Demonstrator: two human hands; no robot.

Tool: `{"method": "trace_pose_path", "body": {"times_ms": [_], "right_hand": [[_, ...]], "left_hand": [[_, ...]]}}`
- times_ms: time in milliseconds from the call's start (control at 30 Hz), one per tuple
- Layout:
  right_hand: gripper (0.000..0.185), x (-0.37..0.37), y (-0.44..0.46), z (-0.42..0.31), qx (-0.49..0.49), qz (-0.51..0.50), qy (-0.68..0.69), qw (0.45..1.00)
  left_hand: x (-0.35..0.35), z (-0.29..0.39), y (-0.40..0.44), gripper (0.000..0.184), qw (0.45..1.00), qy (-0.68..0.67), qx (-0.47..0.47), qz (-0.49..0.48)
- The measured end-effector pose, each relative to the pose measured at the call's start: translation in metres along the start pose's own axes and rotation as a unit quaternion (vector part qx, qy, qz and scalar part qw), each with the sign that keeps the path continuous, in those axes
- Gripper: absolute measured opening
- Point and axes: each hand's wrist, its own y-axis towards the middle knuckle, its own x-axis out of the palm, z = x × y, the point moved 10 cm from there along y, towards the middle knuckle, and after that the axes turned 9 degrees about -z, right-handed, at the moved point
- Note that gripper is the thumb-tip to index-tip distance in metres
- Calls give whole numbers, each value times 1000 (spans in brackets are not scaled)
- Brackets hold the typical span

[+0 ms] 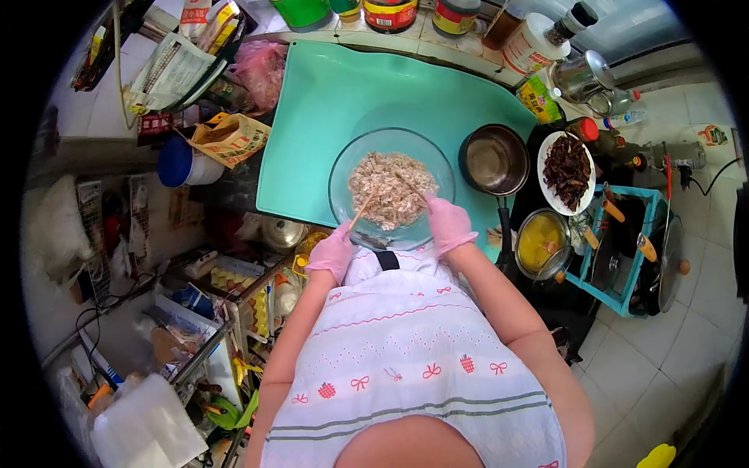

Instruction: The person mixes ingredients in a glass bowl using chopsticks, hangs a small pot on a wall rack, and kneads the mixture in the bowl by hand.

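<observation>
A clear glass bowl [340,165] stands in front of me on a green mat, holding a pale, lumpy, minced mixture [390,183]. My left hand [330,251], in a pink glove, is closed around a light wooden chopstick [363,208] at the near left of the bowl. Its tip reaches into the mixture. Over the bowl's right side, my right hand [448,223], gloved the same way, grips a second, darker-looking chopstick [409,186] that slants to the left across the mixture. The gloves hide the lower ends of both sticks.
The green mat [300,117] covers the counter. To the right are a dark pot [494,159], a white plate [582,204] of dark dried pieces, a lidded bowl of yellow liquid [540,243] and a blue rack [624,303]. Jars [390,14] line the back; a paper bag [228,139] stands left.
</observation>
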Motion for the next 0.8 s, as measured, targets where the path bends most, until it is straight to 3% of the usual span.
{"method": "trace_pose_path", "body": {"times_ms": [33, 133, 333, 433, 533, 633, 733, 800], "right_hand": [[32, -4, 0, 2, 11, 4, -6, 1000], [36, 4, -11, -22, -122, 28, -13, 992], [38, -2, 3, -9, -35, 6, -56, 998], [36, 13, -6, -28, -125, -31, -77, 989], [35, 10, 4, -6, -43, -4, -83, 996], [48, -1, 1, -13, -62, 28, -88, 994], [50, 24, -3, -20, -123, -20, -90, 988], [43, 20, 3, -7, -68, -15, -70, 995]], "left_hand": [[-3, 1, -1, 35, 1000, 2, 1, 5], [-9, 5, -8, 34, 1000, 6, 2, 8], [-8, -1, -5, 33, 999, -38, -11, 9], [-6, -2, -1, 32, 998, -59, -20, -11], [-15, 7, -3, 33, 999, -36, -4, 3], [-14, 1, 0, 35, 999, -41, 10, 9], [-12, 0, 5, 37, 999, -41, 2, -30], [-9, -7, 8, 37, 998, -52, -8, -27]]}}
